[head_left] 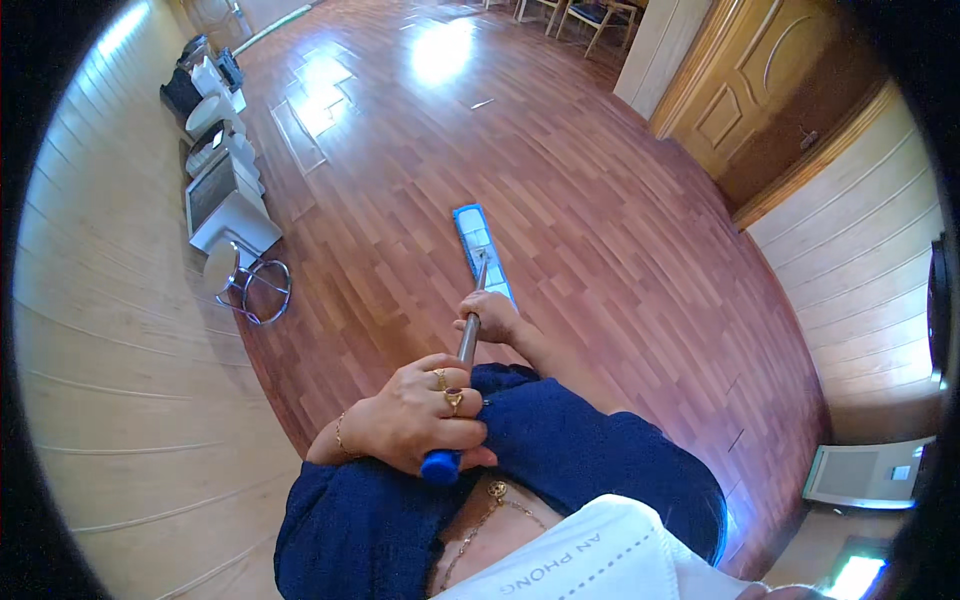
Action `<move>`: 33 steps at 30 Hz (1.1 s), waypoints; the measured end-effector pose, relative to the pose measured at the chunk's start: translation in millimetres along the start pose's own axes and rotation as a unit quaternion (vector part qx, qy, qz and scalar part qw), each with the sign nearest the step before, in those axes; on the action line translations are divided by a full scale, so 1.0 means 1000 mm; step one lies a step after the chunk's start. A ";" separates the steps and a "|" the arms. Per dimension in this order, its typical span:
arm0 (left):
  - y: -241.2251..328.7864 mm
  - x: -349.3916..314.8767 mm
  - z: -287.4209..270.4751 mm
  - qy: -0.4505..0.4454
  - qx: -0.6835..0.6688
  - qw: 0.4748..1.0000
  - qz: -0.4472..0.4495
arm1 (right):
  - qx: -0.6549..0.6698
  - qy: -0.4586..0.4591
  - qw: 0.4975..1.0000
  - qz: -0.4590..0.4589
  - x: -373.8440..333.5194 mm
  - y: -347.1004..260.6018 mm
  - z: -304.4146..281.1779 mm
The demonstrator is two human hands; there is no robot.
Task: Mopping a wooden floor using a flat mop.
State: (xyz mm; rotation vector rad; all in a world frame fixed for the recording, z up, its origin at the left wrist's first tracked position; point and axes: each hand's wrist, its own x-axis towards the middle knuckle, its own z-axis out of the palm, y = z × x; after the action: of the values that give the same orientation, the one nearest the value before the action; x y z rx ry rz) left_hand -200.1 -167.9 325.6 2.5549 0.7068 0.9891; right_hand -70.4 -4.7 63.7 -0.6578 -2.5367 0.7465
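Both my hands grip the pole of a flat mop (468, 340). My left hand (425, 412), with gold rings and a bracelet, wraps the upper end just above its blue end cap. Farther along the pole, my right hand (492, 317) is closed round it. The blue and white mop head (474, 235) lies on the wooden floor ahead of me, its long side running away from me and slightly left. Part of its near end is hidden behind my right hand and forearm.
Along the left wall stand a round stool with chrome legs (262, 290), a white cabinet-like unit (235, 210) and several other items. A wooden door (745, 90) is at the right, chairs (597, 22) at the far right. A pale box-shaped appliance (868, 474) sits at the near right.
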 end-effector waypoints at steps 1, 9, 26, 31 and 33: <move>-0.004 -0.002 -0.002 -0.012 -0.019 1.000 0.002 | -0.004 0.000 1.000 0.002 -0.004 0.002 -0.003; -0.052 -0.004 -0.015 -0.075 -0.144 0.987 0.001 | -0.067 0.055 0.979 0.187 -0.044 0.023 -0.019; -0.166 0.059 0.034 -0.101 -0.220 0.970 -0.014 | -0.078 0.287 0.918 0.262 -0.110 0.140 -0.048; -0.186 0.098 0.026 -0.041 -0.163 0.986 -0.014 | -0.019 0.227 0.947 0.229 -0.064 0.176 -0.092; -0.185 0.107 0.022 -0.031 -0.143 0.989 -0.011 | 0.003 0.210 0.958 0.196 -0.049 0.181 -0.098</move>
State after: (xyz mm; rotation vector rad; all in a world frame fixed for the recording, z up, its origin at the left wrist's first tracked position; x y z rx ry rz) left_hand -177.6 42.2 284.6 2.3134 0.5316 0.9266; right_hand 76.1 142.1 21.1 -1.1992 -2.0368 0.6518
